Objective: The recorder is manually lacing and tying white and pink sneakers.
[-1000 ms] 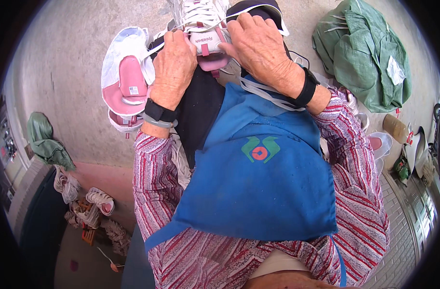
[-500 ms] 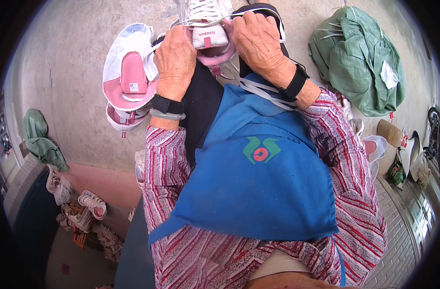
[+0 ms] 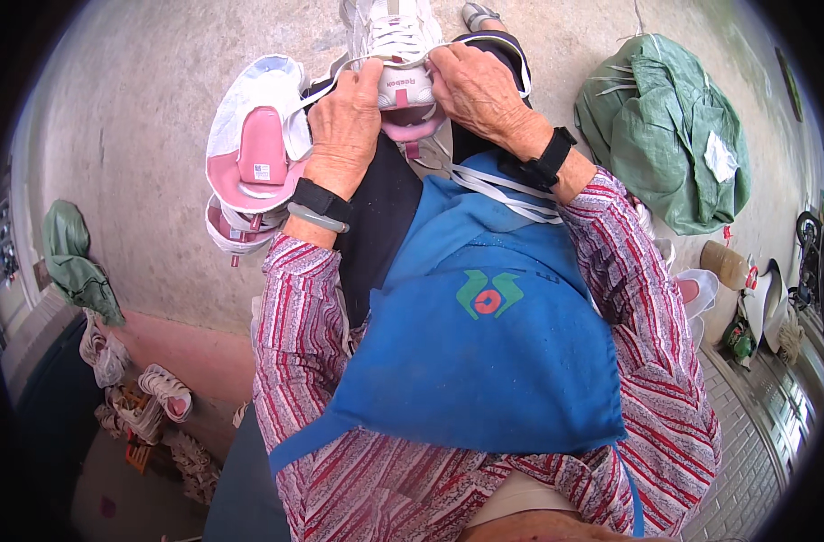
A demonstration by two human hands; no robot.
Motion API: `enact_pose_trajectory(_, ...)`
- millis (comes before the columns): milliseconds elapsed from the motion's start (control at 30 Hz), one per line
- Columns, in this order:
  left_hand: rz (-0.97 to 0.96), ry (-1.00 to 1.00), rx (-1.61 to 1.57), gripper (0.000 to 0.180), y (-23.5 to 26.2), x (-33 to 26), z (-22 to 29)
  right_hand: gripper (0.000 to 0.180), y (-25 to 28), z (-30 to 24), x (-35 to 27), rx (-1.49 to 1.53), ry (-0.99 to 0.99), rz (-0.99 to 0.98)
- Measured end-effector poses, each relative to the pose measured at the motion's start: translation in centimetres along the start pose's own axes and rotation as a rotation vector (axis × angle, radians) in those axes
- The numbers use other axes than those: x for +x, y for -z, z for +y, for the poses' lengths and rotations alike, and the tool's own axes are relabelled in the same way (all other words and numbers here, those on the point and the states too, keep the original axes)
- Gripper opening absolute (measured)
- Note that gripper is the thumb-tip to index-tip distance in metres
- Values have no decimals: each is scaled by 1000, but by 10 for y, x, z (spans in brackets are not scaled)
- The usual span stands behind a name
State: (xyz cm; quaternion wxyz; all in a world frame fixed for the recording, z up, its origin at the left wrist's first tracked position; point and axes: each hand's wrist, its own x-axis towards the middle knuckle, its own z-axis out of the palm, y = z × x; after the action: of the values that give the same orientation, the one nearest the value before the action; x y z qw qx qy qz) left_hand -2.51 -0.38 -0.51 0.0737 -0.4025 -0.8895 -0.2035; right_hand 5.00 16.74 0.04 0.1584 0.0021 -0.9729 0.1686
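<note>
Between my knees rests a white and pink sneaker [image 3: 403,90], its tongue toward me and white laces [image 3: 395,38] crossing its front. At the shoe's left side, my left hand [image 3: 347,125] is closed, with a lace pinched at the fingertips beside the tongue. My right hand [image 3: 487,98] pinches lace on the opposite side, thumb close to the collar. Spare white laces [image 3: 511,194] lie across my right thigh over the blue apron [image 3: 493,361]. The tips of my fingers are partly hidden.
Left of my knee lie white shoe uppers with pink insoles [image 3: 263,149]. A green sack [image 3: 669,135] stands at the right, near a plastic bottle [image 3: 726,262]. More laced shoes [image 3: 166,390] and a green cloth [image 3: 76,262] are at the lower left.
My left hand has moved right and slightly down, closer to the tongue. My right hand has shifted slightly down and left. The view has tilted, showing more of the shoe's front.
</note>
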Motion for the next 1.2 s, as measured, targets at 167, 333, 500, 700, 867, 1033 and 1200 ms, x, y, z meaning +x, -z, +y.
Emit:
enact_pose_trajectory(167,-83,-33,119,18,1,7,3,13,-4,5,-4,193,15,32)
enact_pose_trajectory(333,255,-203,-41,11,0,13,-7,25,4,1,-8,118,36,-101)
enact_pose_trajectory(500,276,-151,-137,12,11,9,4,14,12,-7,-1,-174,240,11)
enact_pose_trajectory(700,306,192,-643,12,40,-17,43,7,46,-25,12,490,142,10)
enact_pose_trajectory(867,417,62,-842,18,69,-28,81,9,66,-40,3,1172,-179,64)
enact_pose_trajectory(1033,276,248,-1021,16,49,-35,77,15,41,-43,-4,931,-299,-174)
enact_pose_trajectory(1200,-215,897,-1793,49,30,-41,65,16,84,-54,-5,1371,-285,-396)
